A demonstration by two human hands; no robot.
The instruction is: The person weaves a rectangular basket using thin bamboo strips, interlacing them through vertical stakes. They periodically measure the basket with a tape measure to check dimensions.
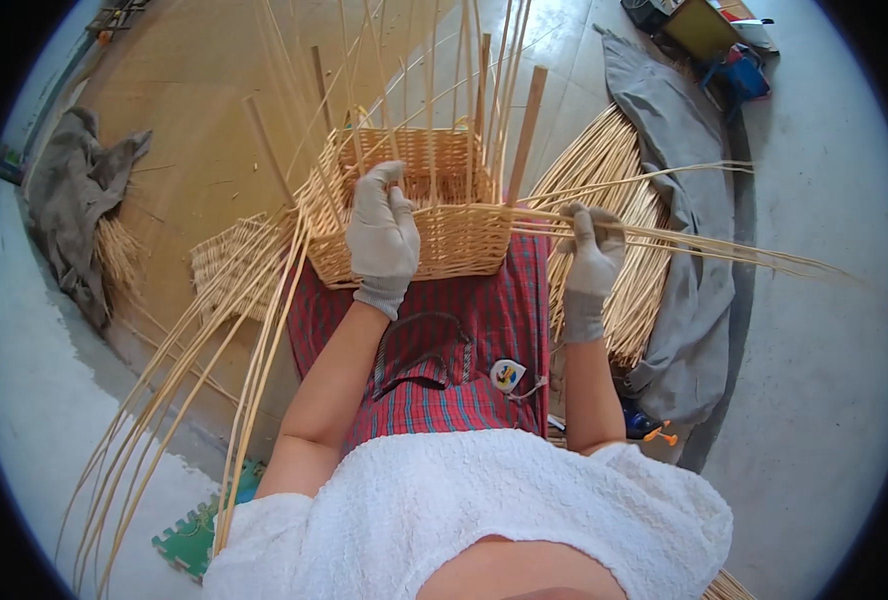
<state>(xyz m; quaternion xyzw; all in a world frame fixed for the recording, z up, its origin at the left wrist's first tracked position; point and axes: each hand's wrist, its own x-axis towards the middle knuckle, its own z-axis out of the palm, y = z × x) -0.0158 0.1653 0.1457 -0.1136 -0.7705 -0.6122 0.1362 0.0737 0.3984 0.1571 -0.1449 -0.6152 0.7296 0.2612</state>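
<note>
A part-woven wicker basket (454, 245) rests over my lap on a red checked apron (434, 345), with tall thin canes and several thicker wooden stakes standing up from its walls. My left hand (382, 235), in a pale glove, lies against its near wall with the fingers bent at the rim, beside the upright canes; the fingertips are partly hidden. Off the basket's right corner, my gloved right hand (592, 250) is closed on a few long wicker strands (704, 243) that stretch away to the right. More loose strands (179, 375) trail from the left corner down past my left arm.
On the right a large bundle of canes (629, 290) lies partly under a grey cloth (689, 320). A woven piece (234, 265) lies left of the basket. Another grey cloth (69, 215) covers canes at far left. A round tape measure (507, 375) sits on the apron.
</note>
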